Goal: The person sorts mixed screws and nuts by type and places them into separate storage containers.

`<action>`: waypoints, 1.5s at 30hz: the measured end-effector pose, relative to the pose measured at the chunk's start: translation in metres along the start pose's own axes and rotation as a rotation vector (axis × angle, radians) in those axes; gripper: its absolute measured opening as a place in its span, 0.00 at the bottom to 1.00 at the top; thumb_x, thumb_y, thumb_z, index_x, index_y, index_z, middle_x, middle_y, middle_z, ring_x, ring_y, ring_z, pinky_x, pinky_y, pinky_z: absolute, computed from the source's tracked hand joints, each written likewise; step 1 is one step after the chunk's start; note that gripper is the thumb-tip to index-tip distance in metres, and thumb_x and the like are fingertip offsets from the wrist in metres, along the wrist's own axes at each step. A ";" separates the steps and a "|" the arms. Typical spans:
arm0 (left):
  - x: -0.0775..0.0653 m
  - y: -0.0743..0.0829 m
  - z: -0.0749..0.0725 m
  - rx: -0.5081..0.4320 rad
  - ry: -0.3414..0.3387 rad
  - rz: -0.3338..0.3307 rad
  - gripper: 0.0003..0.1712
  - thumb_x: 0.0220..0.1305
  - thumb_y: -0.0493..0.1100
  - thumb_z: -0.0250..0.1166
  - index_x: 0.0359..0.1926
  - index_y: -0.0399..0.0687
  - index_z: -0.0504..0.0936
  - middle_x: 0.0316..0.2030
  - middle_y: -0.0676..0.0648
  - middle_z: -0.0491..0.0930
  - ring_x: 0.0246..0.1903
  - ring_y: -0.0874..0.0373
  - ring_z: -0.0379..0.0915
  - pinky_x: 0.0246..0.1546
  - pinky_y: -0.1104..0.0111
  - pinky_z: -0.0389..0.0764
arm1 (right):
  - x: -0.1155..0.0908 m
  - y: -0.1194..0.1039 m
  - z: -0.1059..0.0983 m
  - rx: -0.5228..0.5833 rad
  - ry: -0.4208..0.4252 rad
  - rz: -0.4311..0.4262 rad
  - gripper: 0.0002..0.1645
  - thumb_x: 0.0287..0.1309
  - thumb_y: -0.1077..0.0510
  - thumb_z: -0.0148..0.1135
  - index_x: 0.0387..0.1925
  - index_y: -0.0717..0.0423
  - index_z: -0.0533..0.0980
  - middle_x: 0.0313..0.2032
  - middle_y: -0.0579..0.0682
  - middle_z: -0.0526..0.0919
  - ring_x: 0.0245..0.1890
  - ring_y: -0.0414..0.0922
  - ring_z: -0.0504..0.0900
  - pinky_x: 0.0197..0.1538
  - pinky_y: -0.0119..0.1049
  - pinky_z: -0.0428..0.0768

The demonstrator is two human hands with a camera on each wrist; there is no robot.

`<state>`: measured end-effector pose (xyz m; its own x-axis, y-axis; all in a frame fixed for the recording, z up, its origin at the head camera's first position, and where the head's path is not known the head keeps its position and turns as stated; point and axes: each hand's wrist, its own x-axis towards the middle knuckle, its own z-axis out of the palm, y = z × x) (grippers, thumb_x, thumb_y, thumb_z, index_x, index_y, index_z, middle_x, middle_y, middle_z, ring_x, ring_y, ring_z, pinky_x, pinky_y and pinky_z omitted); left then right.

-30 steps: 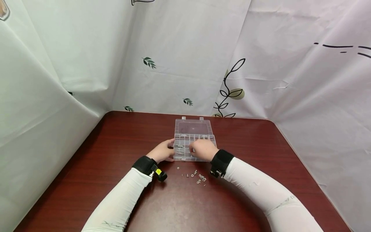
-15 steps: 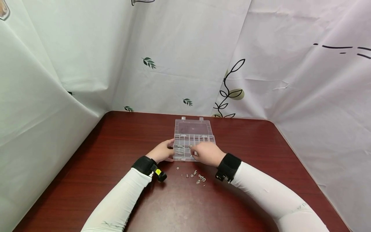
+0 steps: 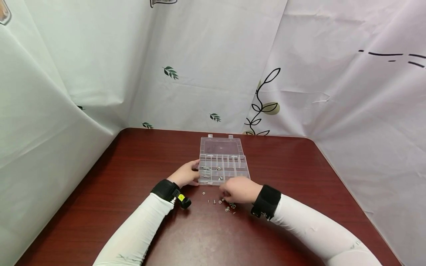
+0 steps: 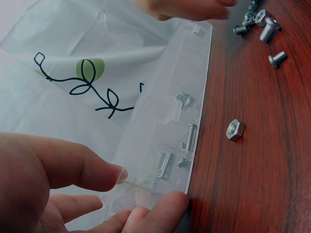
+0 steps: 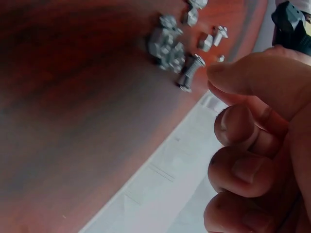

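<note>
A clear plastic compartment box (image 3: 229, 173) lies on the table with its lid (image 3: 221, 147) laid open toward the back. My left hand (image 3: 184, 174) grips its left end, thumb on the upper edge and fingers along the near side. Inside, on the left, are several long screws (image 4: 165, 165); a nut and other small hardware occupy the neighbouring compartments. In front of the box, my right hand (image 3: 240, 190) hovers close over loose hardware, fingers loosely curled and nothing visible between them. Near its thumb are a short screw (image 5: 192, 73) and a cluster of nuts (image 5: 165, 46).
Apart from the others, a single hex nut (image 4: 235, 130) lies in front of the box's left part. A small screw (image 4: 277, 58) is further right. The dark red table (image 3: 149, 147) is bordered by white printed cloth (image 3: 199, 74) at the back and sides.
My right hand has come out of the box compartments and moved toward me, down over the loose screws and nuts. A nut now shows in a middle compartment. The left hand stays put.
</note>
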<state>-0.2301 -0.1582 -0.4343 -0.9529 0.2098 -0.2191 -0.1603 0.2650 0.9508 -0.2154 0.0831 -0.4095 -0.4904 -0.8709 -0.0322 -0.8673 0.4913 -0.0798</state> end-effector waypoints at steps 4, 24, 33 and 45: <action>-0.001 0.001 0.000 -0.004 0.001 0.000 0.44 0.59 0.26 0.53 0.77 0.40 0.52 0.64 0.32 0.66 0.40 0.49 0.81 0.36 0.57 0.85 | -0.001 0.000 0.004 0.012 -0.011 -0.007 0.12 0.56 0.52 0.68 0.22 0.40 0.73 0.18 0.33 0.68 0.20 0.34 0.69 0.23 0.31 0.68; -0.003 0.000 0.001 0.007 -0.001 0.001 0.45 0.58 0.26 0.53 0.77 0.39 0.52 0.65 0.31 0.65 0.40 0.50 0.80 0.36 0.59 0.85 | -0.001 -0.001 0.012 -0.006 -0.012 -0.021 0.12 0.55 0.54 0.67 0.22 0.41 0.72 0.18 0.32 0.68 0.19 0.33 0.67 0.24 0.30 0.68; 0.001 -0.002 0.000 0.003 -0.004 -0.002 0.44 0.59 0.26 0.53 0.77 0.40 0.52 0.65 0.32 0.65 0.39 0.50 0.80 0.36 0.58 0.85 | -0.001 0.002 0.017 -0.033 0.014 -0.020 0.12 0.55 0.53 0.66 0.22 0.41 0.72 0.18 0.32 0.68 0.19 0.33 0.67 0.24 0.31 0.70; 0.004 -0.004 -0.001 -0.003 0.002 -0.016 0.44 0.60 0.26 0.54 0.77 0.42 0.52 0.64 0.33 0.66 0.38 0.50 0.80 0.37 0.58 0.85 | -0.002 0.009 0.010 0.014 0.052 -0.015 0.09 0.51 0.55 0.65 0.24 0.44 0.72 0.19 0.34 0.67 0.19 0.33 0.66 0.23 0.29 0.67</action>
<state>-0.2331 -0.1594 -0.4389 -0.9508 0.2035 -0.2337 -0.1762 0.2654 0.9479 -0.2217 0.0890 -0.4197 -0.4817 -0.8761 0.0208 -0.8734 0.4780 -0.0935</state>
